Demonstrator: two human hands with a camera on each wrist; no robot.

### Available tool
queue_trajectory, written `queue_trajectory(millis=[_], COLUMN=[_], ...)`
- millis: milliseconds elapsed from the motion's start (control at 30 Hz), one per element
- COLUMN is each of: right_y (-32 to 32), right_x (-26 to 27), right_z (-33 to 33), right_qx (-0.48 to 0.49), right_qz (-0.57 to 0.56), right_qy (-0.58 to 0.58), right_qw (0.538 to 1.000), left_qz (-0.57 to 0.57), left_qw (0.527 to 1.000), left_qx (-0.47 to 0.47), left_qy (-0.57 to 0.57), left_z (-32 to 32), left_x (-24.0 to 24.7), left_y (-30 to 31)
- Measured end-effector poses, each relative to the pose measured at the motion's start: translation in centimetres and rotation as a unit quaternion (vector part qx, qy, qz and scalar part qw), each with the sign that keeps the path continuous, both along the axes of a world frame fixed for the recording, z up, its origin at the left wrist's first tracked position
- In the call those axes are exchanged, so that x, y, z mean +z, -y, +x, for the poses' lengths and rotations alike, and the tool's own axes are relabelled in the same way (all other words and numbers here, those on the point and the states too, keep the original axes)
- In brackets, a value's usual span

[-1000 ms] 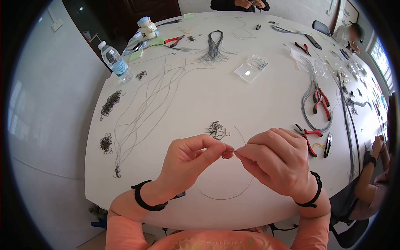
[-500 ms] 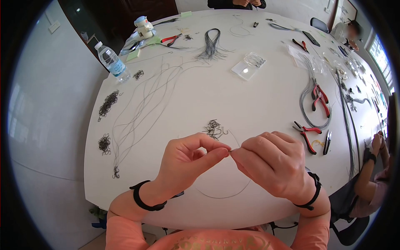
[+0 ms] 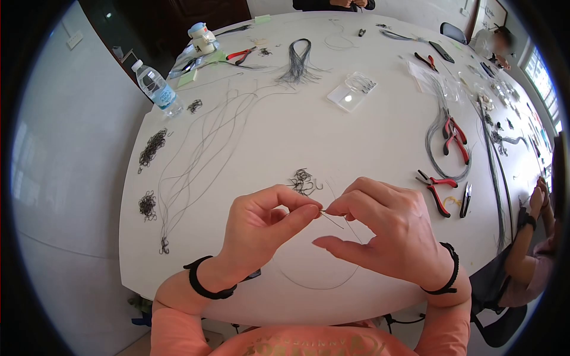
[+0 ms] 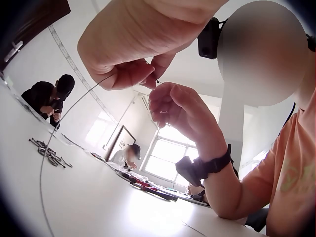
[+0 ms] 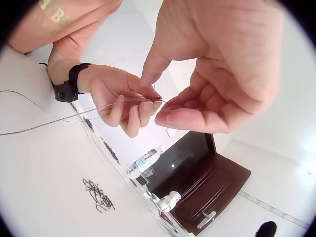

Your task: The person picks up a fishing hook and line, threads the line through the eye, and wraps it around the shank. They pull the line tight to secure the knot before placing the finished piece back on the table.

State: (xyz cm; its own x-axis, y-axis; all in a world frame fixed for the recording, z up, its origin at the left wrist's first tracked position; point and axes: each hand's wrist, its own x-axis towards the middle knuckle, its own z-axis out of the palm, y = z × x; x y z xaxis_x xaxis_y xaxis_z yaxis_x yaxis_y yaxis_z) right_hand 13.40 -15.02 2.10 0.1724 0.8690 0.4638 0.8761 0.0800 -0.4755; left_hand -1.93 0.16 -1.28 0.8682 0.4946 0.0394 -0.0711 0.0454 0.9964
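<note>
In front of me my left hand point(image 3: 267, 222) pinches a small fishing hook with grey line between thumb and fingertips; most of the hook is hidden. A short thin end point(image 3: 333, 221) juts out toward the right. My right hand point(image 3: 386, 231) is close beside it, its index fingertip right at the left fingertips and its thumb spread well away below. Grey line point(image 5: 59, 120) trails from the left fingers in the right wrist view, and a loop of it point(image 3: 320, 289) hangs below the hands. Just beyond lies a small pile of dark hooks point(image 3: 303, 181).
More hook piles point(image 3: 153, 148) and hooked lines point(image 3: 196, 166) lie at left, near a water bottle point(image 3: 157, 89). Red-handled pliers point(image 3: 438, 193), cutters point(image 3: 466, 199) and a coil of line point(image 3: 430, 148) are at right. A clear box point(image 3: 350, 92) sits farther back. Other people sit around the table.
The right thumb has come away from the index finger, opening the right hand's pinch at the hook. The left hand keeps its pinch; the hook's bend, visible earlier, is now hidden.
</note>
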Motion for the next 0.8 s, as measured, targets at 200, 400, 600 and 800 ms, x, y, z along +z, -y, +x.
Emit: queue_trajectory(millis=[200,400,600,800], right_y=[-0.3,-0.3,-0.3,-0.3], right_x=[-0.4,-0.5,-0.3,-0.6], right_z=[0.0,0.0,0.0,0.0], right_qx=[-0.003,-0.005,-0.013,-0.015], right_qz=[0.019,0.026,0.013,0.020], right_qy=[-0.051,-0.042,-0.035,-0.038], right_qw=[0.999,0.999,0.999,0.999], left_qz=[0.004,0.004,0.011,0.007], left_qw=[1.000,0.999,0.999,1.000], left_qx=[-0.011,-0.026,-0.023,-0.012], left_qy=[0.012,-0.028,-0.039,0.006], left_z=[0.0,-0.1,-0.2,0.0], left_x=[-0.1,0.7,0.8,-0.2], left_y=[-0.1,0.0,0.0,0.0])
